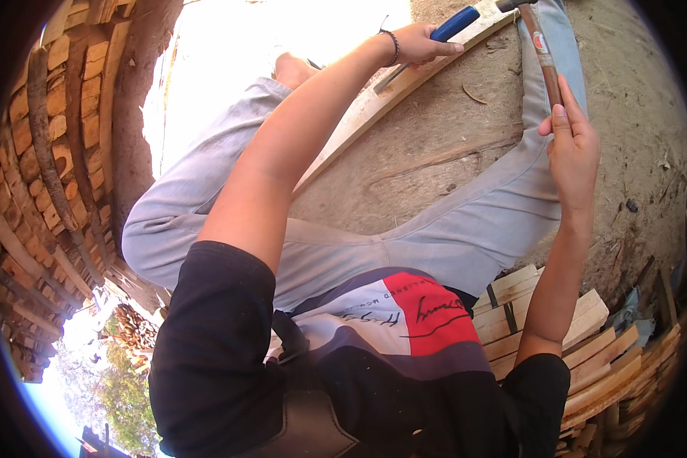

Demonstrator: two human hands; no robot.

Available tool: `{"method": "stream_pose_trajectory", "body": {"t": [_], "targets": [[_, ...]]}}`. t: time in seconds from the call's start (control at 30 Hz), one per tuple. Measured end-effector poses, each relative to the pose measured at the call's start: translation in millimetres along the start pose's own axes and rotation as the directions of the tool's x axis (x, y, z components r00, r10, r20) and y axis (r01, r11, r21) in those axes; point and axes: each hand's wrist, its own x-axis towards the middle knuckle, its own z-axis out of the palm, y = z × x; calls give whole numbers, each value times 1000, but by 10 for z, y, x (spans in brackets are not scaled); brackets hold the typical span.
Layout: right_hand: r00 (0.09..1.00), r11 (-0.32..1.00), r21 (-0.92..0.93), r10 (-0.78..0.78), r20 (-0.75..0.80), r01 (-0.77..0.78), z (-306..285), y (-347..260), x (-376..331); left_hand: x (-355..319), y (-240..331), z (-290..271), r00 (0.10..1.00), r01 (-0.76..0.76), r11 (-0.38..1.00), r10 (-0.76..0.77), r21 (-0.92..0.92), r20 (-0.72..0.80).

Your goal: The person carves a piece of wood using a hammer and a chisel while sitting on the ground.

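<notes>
My left hand (418, 46) is closed round a chisel with a blue handle (456, 24). The handle points up and to the right, and the metal blade slants down to a pale wooden beam (366, 114), where a small darker patch shows by its tip. In my right hand (574, 149) is a hammer, gripped low on its brown wooden handle (546, 59). Its dark head stands near the chisel's handle end, apart from it and partly cut off by the upper edge. The beam lies diagonally between my legs.
My legs in light jeans (450, 217) spread to both sides of the beam on bare dirt ground (443, 114). Stacked split wood (57, 145) rises at the left. Sawn timber pieces (588, 320) lie close by my right elbow.
</notes>
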Motion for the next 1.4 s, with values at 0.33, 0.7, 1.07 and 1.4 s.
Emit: {"method": "stream_pose_trajectory", "body": {"t": [0.33, 0.7, 1.07, 1.4], "targets": [[997, 998, 25, 59, 54, -60, -125, -170, -36, 61, 147, 61, 997, -76, 997, 76, 1, 10], [995, 993, 76, 95, -7, -94, -13, -112, -208, 3, 129, 22, 1000, -25, 999, 25, -24, -2], [1000, 998, 68, 5, -8, -5, -76, -64, -88, 27, -9, 22, 999, -29, 999, 30, -35, 12], [1000, 999, -29, -19, 7, 19, -93, -117, 98, -15, 26, -5, 999, 12, 1000, -11, 4, -36]]}}
